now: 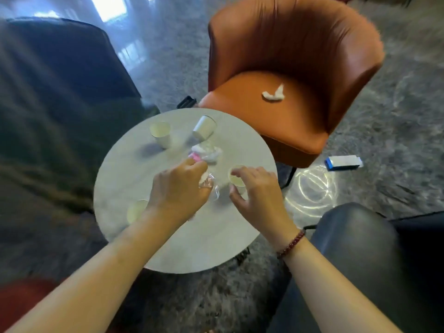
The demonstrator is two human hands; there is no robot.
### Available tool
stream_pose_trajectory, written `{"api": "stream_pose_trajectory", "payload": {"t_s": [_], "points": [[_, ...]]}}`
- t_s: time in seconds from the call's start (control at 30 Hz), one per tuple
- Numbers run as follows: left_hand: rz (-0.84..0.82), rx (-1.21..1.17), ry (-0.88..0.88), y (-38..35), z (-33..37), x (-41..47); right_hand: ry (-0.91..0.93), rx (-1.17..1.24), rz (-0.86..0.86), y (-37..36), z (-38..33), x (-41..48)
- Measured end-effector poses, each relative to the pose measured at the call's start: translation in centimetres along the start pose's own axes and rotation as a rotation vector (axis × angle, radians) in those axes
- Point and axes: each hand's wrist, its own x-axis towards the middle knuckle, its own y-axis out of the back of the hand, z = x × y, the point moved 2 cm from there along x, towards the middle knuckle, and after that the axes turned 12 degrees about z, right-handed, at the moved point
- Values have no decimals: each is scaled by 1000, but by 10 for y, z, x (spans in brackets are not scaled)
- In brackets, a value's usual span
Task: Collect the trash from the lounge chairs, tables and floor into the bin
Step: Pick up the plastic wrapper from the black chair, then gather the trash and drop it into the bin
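Observation:
On the round grey table [211, 246] my left hand [180, 188] is closed on a crumpled clear plastic wrapper [211, 186], next to white and pink wrappers [206, 152]. My right hand [257, 191] curls around an upright paper cup [236, 180], fingers on its rim and side. Another upright cup [161, 133] stands at the far left, a tipped cup [204, 127] lies beside it, and a third cup [135, 210] shows under my left forearm. A crumpled white tissue [274, 93] lies on the orange chair's seat [252, 109]. No bin is in view.
A blue and white box [343, 162] lies on the grey carpet right of the orange chair. A dark sofa [52, 104] fills the left side. A dark leather seat [360, 248] is at lower right, and a small black object [187, 102] sits on the floor behind the table.

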Motion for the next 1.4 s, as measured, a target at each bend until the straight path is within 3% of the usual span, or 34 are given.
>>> {"api": "stream_pose_trajectory", "payload": {"t_s": [0.23,0.47,0.83,0.93,1.1,1.23,1.3,1.4], "points": [[26,99,171,24,-78,23,127,11,-53,-49,-16,49],[12,164,307,0,-116,12,229,51,-279,-126,-6,43],[-31,138,338,-36,-173,21,307,32,-715,-229,-13,4],[-48,129,343,-51,-194,24,269,98,-682,-246,-14,-5],[-87,74,298,-69,-216,45,172,153,-417,-248,-25,46],[-137,19,213,-79,-225,79,-53,-17,-229,-245,-4,111],[-121,-15,180,-85,-228,96,-175,-157,-227,-249,16,125],[-94,-26,141,-99,-233,111,-349,-251,-355,-262,42,125]]}}
